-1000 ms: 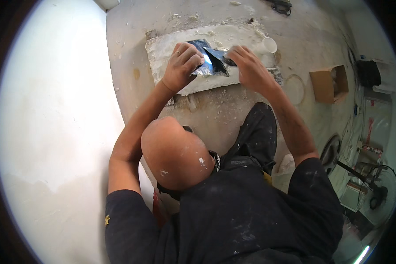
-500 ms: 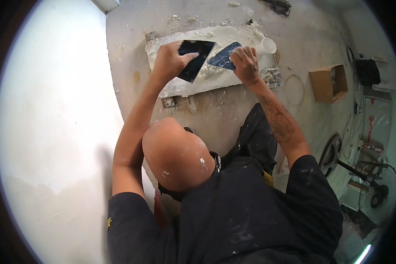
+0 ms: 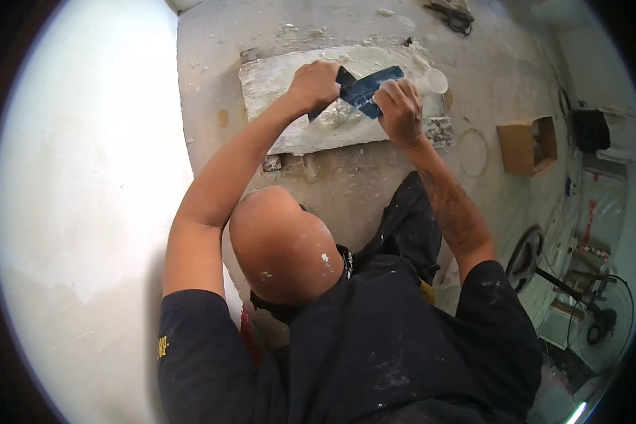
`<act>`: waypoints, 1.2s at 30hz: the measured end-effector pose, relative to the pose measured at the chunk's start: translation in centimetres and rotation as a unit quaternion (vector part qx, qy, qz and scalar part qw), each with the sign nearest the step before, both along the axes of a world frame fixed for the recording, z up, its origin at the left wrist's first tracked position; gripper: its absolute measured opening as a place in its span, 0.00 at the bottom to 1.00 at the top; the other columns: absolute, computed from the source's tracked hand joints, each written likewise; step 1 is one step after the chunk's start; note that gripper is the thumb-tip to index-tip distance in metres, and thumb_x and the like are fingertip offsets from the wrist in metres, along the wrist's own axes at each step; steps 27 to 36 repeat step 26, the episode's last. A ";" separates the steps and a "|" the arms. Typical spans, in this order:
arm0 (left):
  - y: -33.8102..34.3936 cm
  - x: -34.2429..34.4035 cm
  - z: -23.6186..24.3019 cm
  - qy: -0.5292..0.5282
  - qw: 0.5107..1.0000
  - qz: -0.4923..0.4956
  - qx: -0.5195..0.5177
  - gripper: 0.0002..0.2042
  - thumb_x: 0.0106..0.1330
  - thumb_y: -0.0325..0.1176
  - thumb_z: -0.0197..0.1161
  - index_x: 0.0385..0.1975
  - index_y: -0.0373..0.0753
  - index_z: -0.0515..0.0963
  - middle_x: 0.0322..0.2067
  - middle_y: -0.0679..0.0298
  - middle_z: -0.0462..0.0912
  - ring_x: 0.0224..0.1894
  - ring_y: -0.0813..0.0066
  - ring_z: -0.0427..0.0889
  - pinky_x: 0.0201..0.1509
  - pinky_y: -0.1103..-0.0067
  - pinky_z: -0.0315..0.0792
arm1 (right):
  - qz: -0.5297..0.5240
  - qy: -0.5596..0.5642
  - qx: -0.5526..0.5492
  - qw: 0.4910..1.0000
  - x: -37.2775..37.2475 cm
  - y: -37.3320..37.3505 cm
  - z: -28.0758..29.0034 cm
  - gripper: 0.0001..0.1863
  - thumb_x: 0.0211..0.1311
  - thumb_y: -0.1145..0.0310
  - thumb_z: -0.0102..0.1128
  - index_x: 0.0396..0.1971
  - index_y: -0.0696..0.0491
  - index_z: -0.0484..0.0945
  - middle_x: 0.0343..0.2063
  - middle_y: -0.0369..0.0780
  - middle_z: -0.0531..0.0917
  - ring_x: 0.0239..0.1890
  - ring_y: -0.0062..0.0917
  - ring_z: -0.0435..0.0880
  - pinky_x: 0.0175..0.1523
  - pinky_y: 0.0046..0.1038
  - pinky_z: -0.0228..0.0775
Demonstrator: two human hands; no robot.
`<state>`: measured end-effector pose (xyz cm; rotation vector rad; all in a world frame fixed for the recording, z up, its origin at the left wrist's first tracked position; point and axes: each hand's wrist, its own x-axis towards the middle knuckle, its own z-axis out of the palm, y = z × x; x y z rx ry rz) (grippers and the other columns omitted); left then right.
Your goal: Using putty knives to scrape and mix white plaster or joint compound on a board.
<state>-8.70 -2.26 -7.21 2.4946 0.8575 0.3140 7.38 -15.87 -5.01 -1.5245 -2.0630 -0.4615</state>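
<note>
My left hand (image 3: 315, 85) is closed on a dark putty knife (image 3: 324, 111), whose blade is tilted edge-on. A second, blue putty knife (image 3: 364, 90) with white smears is gripped in my right hand (image 3: 401, 109). The two blades cross or meet over a white-smeared board (image 3: 275, 131); whether they touch I cannot tell. Soft white putty (image 3: 336, 116) lies in a lump on the board just below the blades. A white cup (image 3: 434, 81) rests on its side at the board's right end, close to my right hand.
A white wall (image 3: 85, 177) runs along my left. My bent knee (image 3: 279, 244) is between my arms. On the right are an open cardboard box (image 3: 519, 146) and a standing fan (image 3: 597, 325) with a round base (image 3: 525, 259). Putty crumbs (image 3: 318, 32) dot the floor beyond the board.
My left hand has moved right and turned its putty knife from flat-facing to edge-on. The blue putty knife has swung flatter, and the blades now meet or overlap.
</note>
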 end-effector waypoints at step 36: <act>0.6 -7.4 -10.1 -0.351 0.695 0.257 -0.573 0.20 0.51 0.33 0.72 0.37 0.33 0.68 0.27 0.63 0.79 0.22 0.76 0.79 0.19 0.78 0.73 | -0.250 0.392 -0.238 0.853 2.6 -1.9 -9.3 0.13 0.47 0.67 0.66 0.33 0.57 0.80 0.29 0.51 0.82 0.36 0.41 0.82 0.43 0.36 0.69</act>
